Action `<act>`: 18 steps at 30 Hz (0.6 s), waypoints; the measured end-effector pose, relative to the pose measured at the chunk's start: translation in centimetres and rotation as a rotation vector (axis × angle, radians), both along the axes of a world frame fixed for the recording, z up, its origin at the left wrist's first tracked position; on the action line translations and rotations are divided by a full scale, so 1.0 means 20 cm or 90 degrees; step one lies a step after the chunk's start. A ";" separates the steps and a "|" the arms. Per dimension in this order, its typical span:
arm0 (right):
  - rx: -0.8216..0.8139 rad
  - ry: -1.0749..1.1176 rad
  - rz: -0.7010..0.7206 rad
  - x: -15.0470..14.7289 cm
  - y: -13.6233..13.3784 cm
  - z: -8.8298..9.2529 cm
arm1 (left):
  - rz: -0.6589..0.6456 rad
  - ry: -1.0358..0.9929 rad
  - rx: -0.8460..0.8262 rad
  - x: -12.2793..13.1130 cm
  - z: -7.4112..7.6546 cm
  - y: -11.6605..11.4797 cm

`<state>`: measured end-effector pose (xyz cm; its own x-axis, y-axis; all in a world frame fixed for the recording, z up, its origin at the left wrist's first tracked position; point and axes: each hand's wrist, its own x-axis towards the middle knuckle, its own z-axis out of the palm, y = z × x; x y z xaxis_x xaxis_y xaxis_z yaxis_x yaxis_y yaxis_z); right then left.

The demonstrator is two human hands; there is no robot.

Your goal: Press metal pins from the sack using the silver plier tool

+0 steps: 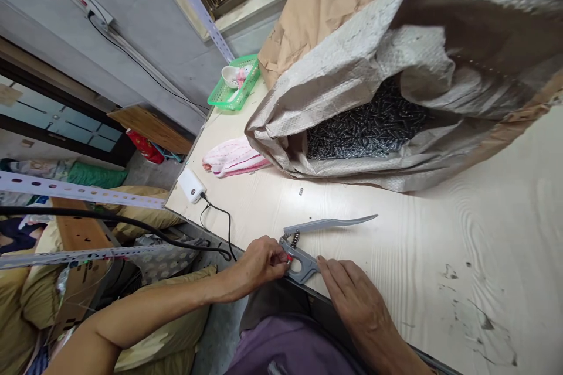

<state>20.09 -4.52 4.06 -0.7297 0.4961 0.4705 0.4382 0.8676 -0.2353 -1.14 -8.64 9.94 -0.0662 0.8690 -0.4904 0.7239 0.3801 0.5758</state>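
Observation:
A grey hand press tool (308, 246) with a long lever handle lies at the near edge of the pale wooden table (440, 234). My left hand (259, 263) is pinched at the tool's jaw, fingers closed on a small red part (289, 258). My right hand (352, 299) lies flat on the table with its fingertips against the tool's base, fingers stretched out. A large woven sack (352, 76) lies open behind, filled with many small dark metal pieces (365, 126).
A pink striped cloth (233, 158) lies left of the sack. A white power adapter (191, 186) with a black cable sits at the table's left corner. A green basket (235, 85) with a white bowl stands farther back. Slotted metal rails (79, 192) and cushions are on the left.

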 end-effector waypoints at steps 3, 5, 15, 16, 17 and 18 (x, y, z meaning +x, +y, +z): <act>0.031 -0.011 0.002 0.00 -0.01 -0.02 | 0.002 0.036 0.044 0.02 0.00 -0.04; 0.047 -0.005 -0.001 0.00 -0.02 -0.02 | 0.027 0.032 0.064 0.03 -0.01 -0.06; -0.090 0.025 -0.013 -0.02 0.02 0.06 | 0.220 -0.153 -0.116 0.00 -0.06 0.01; -0.102 0.016 -0.016 -0.02 0.03 0.06 | 0.225 -0.160 -0.128 0.00 -0.06 0.02; -0.109 0.005 -0.020 -0.02 0.03 0.06 | 0.232 -0.168 -0.135 0.00 -0.06 0.02; -0.113 -0.007 -0.026 -0.03 0.04 0.06 | 0.241 -0.175 -0.136 0.00 -0.06 0.03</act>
<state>19.57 -3.76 5.21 -0.7119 0.5995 0.3657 0.4751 0.7947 -0.3779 -1.15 -8.06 8.65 -0.1994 0.6873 -0.6985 0.3453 0.7164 0.6063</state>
